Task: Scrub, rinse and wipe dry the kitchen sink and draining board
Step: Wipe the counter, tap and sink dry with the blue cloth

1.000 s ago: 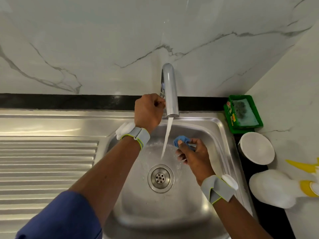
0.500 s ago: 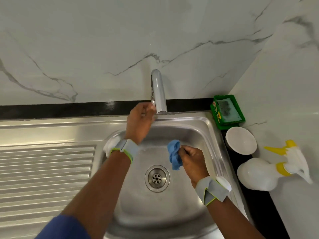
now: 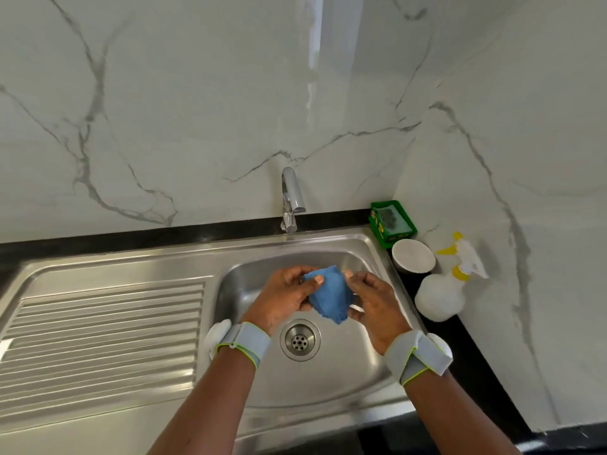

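A pale marble wall [image 3: 197, 110] rises behind a stainless steel basin [image 3: 328, 385]; a ribbed draining board [image 3: 105, 330] stretches away from the basin's left side; two bare forearms with grey wrist straps reach in over the basin's near edge. To the right of the basin stand a white spray bottle [image 3: 437, 298], a white bowl [image 3: 413, 256] and, furthest back, a green tray [image 3: 377, 226]; behind the basin a chrome tap [image 3: 290, 198] shows no stream.

Over the middle of the basin the left hand [image 3: 282, 303] and right hand [image 3: 377, 307] meet around a bunched blue cloth [image 3: 328, 295]; each hand pinches one side, thumb on top, fingers curled beneath. The cloth lies directly between the two grips, equally near both; its long axis runs from the basin's back down toward the drain [image 3: 300, 338], with one corner hanging just above it. With opposite sides held, a twist to wring it, or a pull to open it, looks like the likely next move.
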`<state>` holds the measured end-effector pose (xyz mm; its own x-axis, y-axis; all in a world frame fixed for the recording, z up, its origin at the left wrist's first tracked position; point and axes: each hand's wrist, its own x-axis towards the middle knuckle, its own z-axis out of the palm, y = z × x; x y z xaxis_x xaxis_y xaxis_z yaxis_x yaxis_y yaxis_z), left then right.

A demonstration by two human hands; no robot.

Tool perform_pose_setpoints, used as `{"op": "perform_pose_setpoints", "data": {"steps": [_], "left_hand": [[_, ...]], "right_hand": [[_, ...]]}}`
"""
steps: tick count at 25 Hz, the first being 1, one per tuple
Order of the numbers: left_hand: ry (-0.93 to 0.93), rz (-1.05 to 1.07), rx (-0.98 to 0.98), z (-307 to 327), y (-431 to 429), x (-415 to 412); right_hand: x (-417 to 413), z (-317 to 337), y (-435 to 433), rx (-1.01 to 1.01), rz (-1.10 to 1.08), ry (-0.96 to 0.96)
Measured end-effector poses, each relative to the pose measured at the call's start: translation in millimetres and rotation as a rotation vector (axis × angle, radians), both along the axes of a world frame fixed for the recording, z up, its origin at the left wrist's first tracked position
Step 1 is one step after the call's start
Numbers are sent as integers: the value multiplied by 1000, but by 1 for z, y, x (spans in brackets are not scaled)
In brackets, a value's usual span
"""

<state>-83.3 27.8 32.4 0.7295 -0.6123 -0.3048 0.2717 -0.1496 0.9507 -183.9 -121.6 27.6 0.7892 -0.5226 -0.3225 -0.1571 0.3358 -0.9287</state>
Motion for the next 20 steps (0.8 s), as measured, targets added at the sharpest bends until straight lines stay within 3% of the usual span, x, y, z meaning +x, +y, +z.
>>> {"op": "perform_pose_setpoints", "data": {"steps": [5,10,14,17,20], "left_hand": [[-81,-128,-101,13,3,-28],[-24,-177,-125,6,-25,-86],[-60,-283,45,-10,-54,-137],[-44,-163,70,-35,-86,-171],[-277,-59,135,-56,-130,-194]], "right_hand": [[-46,23,8,-87,137,3],[-106,23,10,-102,-91,10],[-160,-3,-3,-185,-363,87],[-193,-31,-35,-166,-475,118],[-214,-45,-69,-377,-570,227]]}}
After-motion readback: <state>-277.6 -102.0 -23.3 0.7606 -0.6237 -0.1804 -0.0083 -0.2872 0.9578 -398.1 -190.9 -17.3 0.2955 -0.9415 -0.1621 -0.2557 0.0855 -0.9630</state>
